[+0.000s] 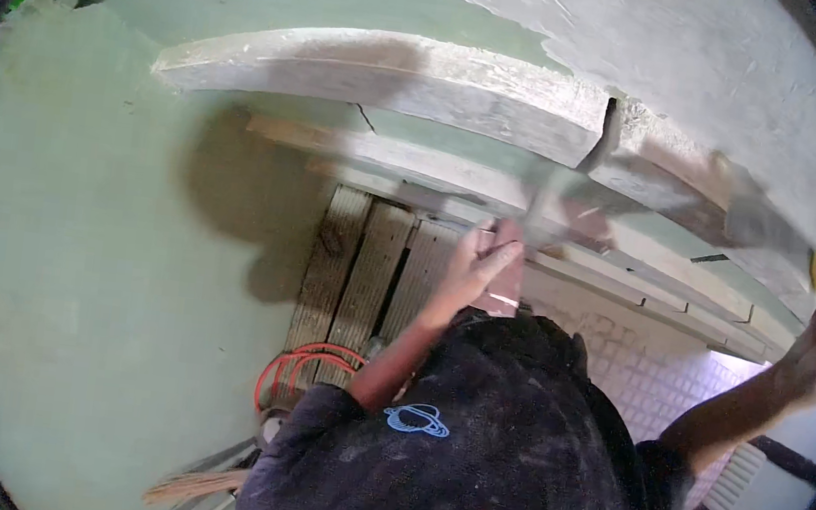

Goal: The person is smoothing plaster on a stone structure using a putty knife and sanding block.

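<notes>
My left hand [471,274] is closed around a flat reddish-brown piece [503,291] with white smears, held in front of my chest. What kind of thing it is, I cannot make out. Just above it is a pale, blurred shape that motion hides. My right hand [814,357] reaches to the far right and is closed at the picture's rim. A broad-bladed scraper [762,223], blurred, with a yellow part by the fingers, extends from it against the pale curved ledge [506,100].
More pale slats [408,162] run below the ledge. The pale green wall [80,218] is on the left, and rough whitish plaster [692,56] covers the upper right. Weathered boards [361,270] lie below, near an orange-red hose [263,380] and a bristle broom [196,485].
</notes>
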The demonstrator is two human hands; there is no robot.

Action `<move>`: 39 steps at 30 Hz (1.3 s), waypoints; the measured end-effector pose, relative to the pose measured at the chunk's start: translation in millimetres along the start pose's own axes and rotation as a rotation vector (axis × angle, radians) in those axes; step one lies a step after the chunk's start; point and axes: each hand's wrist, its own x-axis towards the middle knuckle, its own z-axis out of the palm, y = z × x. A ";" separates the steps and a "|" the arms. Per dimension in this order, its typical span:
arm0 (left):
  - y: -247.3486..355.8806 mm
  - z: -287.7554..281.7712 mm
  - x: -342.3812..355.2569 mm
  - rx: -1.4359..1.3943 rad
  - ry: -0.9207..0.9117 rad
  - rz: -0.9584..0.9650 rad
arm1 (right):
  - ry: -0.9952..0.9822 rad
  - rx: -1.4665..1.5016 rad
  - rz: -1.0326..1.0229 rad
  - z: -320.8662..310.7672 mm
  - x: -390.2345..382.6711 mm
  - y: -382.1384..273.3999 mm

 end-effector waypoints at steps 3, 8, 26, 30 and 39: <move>18.4 -10.0 -5.2 -0.116 0.052 -0.026 | 0.033 0.285 0.338 -62.4 -71.4 56.8; 0.9 -55.8 -30.5 0.054 0.158 0.030 | -0.178 0.459 1.274 -40.0 -177.1 60.6; 42.6 11.9 -66.9 0.124 0.358 0.035 | 0.044 0.441 0.284 4.5 -31.1 78.9; 51.3 -20.6 -52.3 0.307 0.310 0.153 | 0.114 0.272 0.240 23.6 -36.6 67.2; 54.5 -81.6 -35.2 0.215 0.228 0.188 | 0.158 0.388 0.257 63.1 -30.3 18.3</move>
